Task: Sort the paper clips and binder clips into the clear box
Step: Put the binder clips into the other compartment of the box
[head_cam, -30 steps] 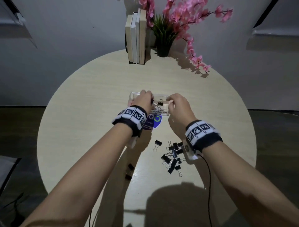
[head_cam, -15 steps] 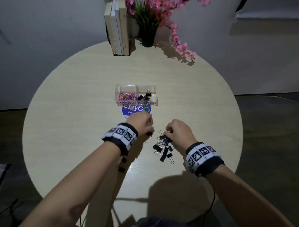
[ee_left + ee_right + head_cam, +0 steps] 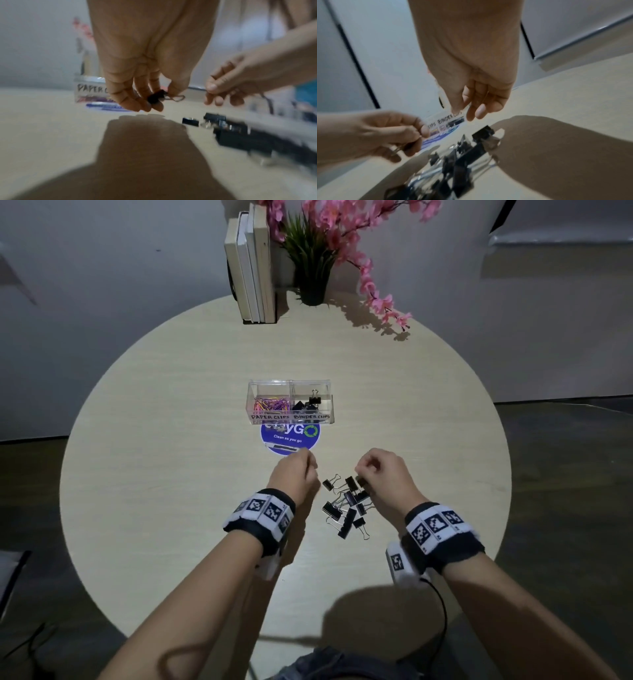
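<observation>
The clear box (image 3: 254, 419) stands mid-table. Its left compartment holds coloured paper clips (image 3: 270, 405) and its right one black binder clips (image 3: 307, 405). A pile of black binder clips (image 3: 346, 506) lies on the table nearer to me. My left hand (image 3: 297, 472) hovers left of the pile and pinches a small black binder clip (image 3: 155, 98) by its body, with the wire handle sticking out. My right hand (image 3: 373, 470) hangs over the pile's far end with thumb against fingers (image 3: 476, 109). Whether it holds anything is unclear.
A round blue sticker (image 3: 290, 440) lies on the wooden table (image 3: 171, 457) just in front of the box. Books (image 3: 251, 268) and a potted plant with pink flowers (image 3: 313, 254) stand at the far edge. A cable (image 3: 442, 611) hangs from my right wrist.
Both hands came back from the box to the loose pile. The left hand has picked a binder clip off the table and lifted it slightly.
</observation>
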The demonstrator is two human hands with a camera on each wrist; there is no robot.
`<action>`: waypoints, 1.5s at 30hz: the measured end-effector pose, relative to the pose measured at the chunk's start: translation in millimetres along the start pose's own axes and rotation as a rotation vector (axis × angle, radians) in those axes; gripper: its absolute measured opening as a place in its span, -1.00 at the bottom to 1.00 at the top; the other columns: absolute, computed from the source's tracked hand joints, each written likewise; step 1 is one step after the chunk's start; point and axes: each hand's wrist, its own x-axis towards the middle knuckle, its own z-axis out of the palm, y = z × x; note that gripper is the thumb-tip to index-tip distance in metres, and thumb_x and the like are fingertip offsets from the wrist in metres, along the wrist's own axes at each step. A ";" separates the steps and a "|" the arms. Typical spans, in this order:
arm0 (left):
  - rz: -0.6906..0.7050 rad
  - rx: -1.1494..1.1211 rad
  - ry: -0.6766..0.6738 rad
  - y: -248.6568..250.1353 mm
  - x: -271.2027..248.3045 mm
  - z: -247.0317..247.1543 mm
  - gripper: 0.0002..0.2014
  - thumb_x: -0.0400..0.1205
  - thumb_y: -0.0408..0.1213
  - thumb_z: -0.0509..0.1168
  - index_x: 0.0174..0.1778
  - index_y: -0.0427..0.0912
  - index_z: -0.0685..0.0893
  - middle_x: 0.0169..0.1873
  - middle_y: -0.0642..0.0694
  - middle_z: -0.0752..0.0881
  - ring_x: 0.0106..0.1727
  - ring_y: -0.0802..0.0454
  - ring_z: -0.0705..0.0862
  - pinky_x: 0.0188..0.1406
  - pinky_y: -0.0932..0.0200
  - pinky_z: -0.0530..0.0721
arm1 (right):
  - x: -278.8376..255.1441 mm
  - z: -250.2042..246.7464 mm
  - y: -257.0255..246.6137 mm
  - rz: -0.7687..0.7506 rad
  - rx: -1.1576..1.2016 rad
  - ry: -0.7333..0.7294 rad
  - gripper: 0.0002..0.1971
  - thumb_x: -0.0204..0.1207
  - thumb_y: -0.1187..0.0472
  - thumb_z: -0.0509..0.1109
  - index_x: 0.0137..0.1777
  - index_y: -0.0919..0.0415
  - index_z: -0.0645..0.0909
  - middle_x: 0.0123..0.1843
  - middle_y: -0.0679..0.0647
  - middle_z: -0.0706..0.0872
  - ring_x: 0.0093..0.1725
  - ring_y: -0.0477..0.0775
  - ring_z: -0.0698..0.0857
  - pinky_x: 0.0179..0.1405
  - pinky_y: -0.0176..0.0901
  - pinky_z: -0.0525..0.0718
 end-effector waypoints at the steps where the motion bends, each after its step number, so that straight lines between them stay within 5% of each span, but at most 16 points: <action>1: -0.058 -0.095 0.005 -1.1 1.3 -1.0 -0.83 0.63 -0.35 0.10 -0.02 -0.28 0.59 0.02 -0.23 0.74 0.06 -0.20 0.66 0.08 -0.04 0.56 | 0.3 -4.1 0.0 -0.044 -0.068 -0.045 -0.93 0.50 0.33 0.40 -0.11 0.18 0.70 -0.17 0.10 0.74 -0.18 0.09 0.66 -0.03 0.05 0.66; 5: -0.105 -0.134 -0.099 1.2 6.7 3.8 -0.75 0.65 -0.31 0.07 -0.03 -0.34 0.63 0.03 -0.31 0.71 0.10 -0.26 0.64 0.12 -0.04 0.55 | -5.0 0.9 -0.9 -0.268 -0.550 -0.279 -0.69 0.56 0.26 0.34 0.30 0.14 0.62 0.24 0.09 0.63 0.28 0.13 0.51 0.18 0.09 0.60; 9: -0.052 0.065 -0.202 5.3 4.6 15.3 -0.70 0.53 -0.06 0.35 0.00 -0.19 0.53 -0.01 -0.17 0.65 0.00 -0.17 0.63 -0.04 -0.02 0.57 | -7.0 7.2 -8.0 -0.325 -0.646 -0.256 -0.76 0.59 0.29 0.30 0.24 0.20 0.60 0.19 0.13 0.60 0.24 0.15 0.52 0.10 0.08 0.62; 13: 0.013 0.146 -0.197 3.6 3.1 20.8 -0.72 0.58 -0.22 0.33 0.11 -0.26 0.49 0.11 -0.28 0.59 0.07 -0.25 0.61 0.09 -0.09 0.56 | -9.1 2.7 -12.9 -0.312 -0.600 -0.244 -0.90 0.54 0.38 0.28 -0.02 0.18 0.50 -0.01 0.12 0.62 -0.01 0.16 0.58 -0.07 0.00 0.57; 17: 0.021 0.034 -0.142 2.3 -0.8 13.6 -0.89 0.54 -0.40 0.31 -0.07 -0.22 0.53 0.03 -0.24 0.64 0.04 -0.22 0.64 0.04 0.00 0.56 | -2.4 -13.9 -1.3 -0.108 -0.132 -0.073 -0.87 0.53 0.37 0.21 -0.11 0.14 0.52 -0.29 0.10 0.65 -0.37 0.08 0.57 -0.41 -0.03 0.55; 19: -0.021 -0.085 -0.092 -2.7 -0.9 7.1 -0.81 0.50 -0.49 0.26 -0.30 -0.10 0.48 -0.07 -0.22 0.74 0.01 -0.20 0.69 0.03 0.02 0.59 | -2.0 -26.2 -1.1 0.072 0.274 0.063 -0.76 0.55 0.44 0.09 -0.22 0.21 0.54 -0.38 0.13 0.57 -0.45 0.05 0.48 -0.52 -0.14 0.42; 21: -0.073 -0.207 -0.114 -5.7 -3.3 2.1 -0.69 0.51 -0.51 0.23 -0.40 0.00 0.39 -0.12 -0.22 0.76 0.00 -0.19 0.70 0.09 -0.06 0.61 | -5.6 -36.6 -0.1 0.179 0.402 0.068 -0.68 0.52 0.46 0.02 -0.39 0.23 0.47 -0.46 0.19 0.47 -0.51 0.06 0.36 -0.58 -0.24 0.31; 24: -0.111 -0.322 -0.205 -4.4 -12.5 0.9 -0.70 0.55 -0.52 0.12 -0.38 -0.01 0.42 -0.15 -0.18 0.71 -0.08 -0.10 0.67 0.11 -0.04 0.56 | -11.9 -37.8 3.9 0.048 -0.132 -0.022 -0.81 0.48 0.23 0.21 -0.35 0.17 0.56 -0.35 0.12 0.65 -0.41 0.05 0.53 -0.42 -0.22 0.50; 26: -0.131 -0.375 -0.258 0.1 -18.2 1.7 -0.73 0.55 -0.51 0.08 -0.37 -0.07 0.46 -0.21 -0.15 0.69 -0.14 -0.08 0.62 0.05 -0.01 0.56 | -12.3 -34.2 8.6 -0.065 -0.535 -0.091 -0.84 0.48 0.08 0.33 -0.02 0.00 0.72 -0.03 -0.02 0.82 -0.03 0.06 0.72 -0.04 -0.09 0.60; 28: -0.198 -0.428 -0.332 3.2 -22.9 0.6 -0.78 0.58 -0.45 0.08 -0.36 -0.15 0.49 -0.34 -0.10 0.63 -0.31 -0.03 0.54 -0.23 0.12 0.52 | -11.1 -25.0 15.8 -0.151 -0.676 -0.162 -0.72 0.53 0.04 0.35 0.22 -0.04 0.68 0.21 -0.05 0.78 0.22 0.10 0.70 0.13 -0.04 0.61; 30: -0.294 -0.473 -0.379 4.6 -25.8 1.9 -0.71 0.63 -0.21 0.16 -0.43 -0.16 0.48 -0.49 -0.06 0.52 -0.46 0.02 0.43 -0.42 0.18 0.39 | -9.6 -19.8 19.4 -0.191 -0.696 -0.138 -0.73 0.56 0.04 0.35 0.22 -0.02 0.67 0.19 -0.01 0.78 0.21 0.14 0.70 0.08 -0.02 0.61; 33: -0.280 -0.332 -0.279 0.0 -27.6 10.5 -0.53 0.48 0.14 0.33 -0.57 -0.11 0.39 -0.49 -0.11 0.53 -0.40 -0.07 0.52 -0.26 0.09 0.50 | -5.3 -16.2 18.4 -0.178 -0.694 -0.128 -0.85 0.53 0.09 0.36 0.04 0.06 0.67 0.04 0.03 0.80 0.08 0.18 0.72 -0.10 -0.07 0.50; 37: -0.158 0.079 -0.210 5.4 -39.0 22.7 -0.60 0.42 0.15 0.39 -0.26 -0.13 0.49 -0.24 -0.15 0.69 -0.11 -0.20 0.68 -0.14 0.01 0.61 | 1.9 -22.5 -1.1 -0.041 -0.627 -0.276 -0.91 0.48 0.16 0.35 -0.20 0.11 0.50 -0.08 0.11 0.76 -0.07 0.20 0.70 -0.18 -0.03 0.56; 40: -0.133 0.199 -0.200 11.6 -43.8 27.2 -0.48 0.44 0.16 0.38 0.04 -0.22 0.48 -0.05 -0.20 0.72 0.01 -0.24 0.69 -0.08 -0.03 0.63 | 28.4 -29.6 -35.2 -0.019 -0.380 -0.112 -0.90 0.46 0.18 0.35 -0.22 0.14 0.49 -0.18 0.07 0.70 -0.14 0.15 0.67 -0.20 0.01 0.61; 45: -0.211 0.176 -0.270 10.5 -43.6 26.7 -0.57 0.47 -0.07 0.38 0.10 -0.27 0.49 0.05 -0.25 0.72 0.07 -0.25 0.68 -0.02 -0.03 0.65 | 95.2 -17.1 -104.6 -0.104 -0.236 0.004 -0.93 0.46 0.29 0.41 -0.13 0.24 0.57 -0.14 0.12 0.66 -0.15 0.11 0.58 -0.22 -0.17 0.46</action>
